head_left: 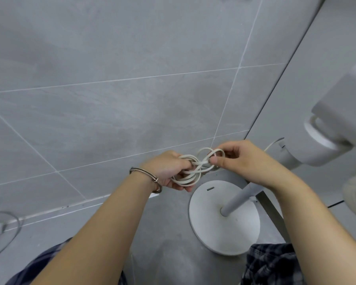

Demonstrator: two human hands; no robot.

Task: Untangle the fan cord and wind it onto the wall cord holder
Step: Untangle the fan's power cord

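Large grey tiles with pale grout cover the wall (111, 48), which meets a plain grey floor (162, 233) at a low tiled skirting (49, 209). At right stands a paler flat panel (317, 48), perhaps a door. Lower left, a thin grey cable (19, 225) loops on the floor.

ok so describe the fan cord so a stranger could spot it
Find the fan's round white base on the grey floor. Just above it in the view, the left hand and right hand meet, both holding the fan cord. It is the knotted white bundle of loops, unlike the single grey cable at the lower left.
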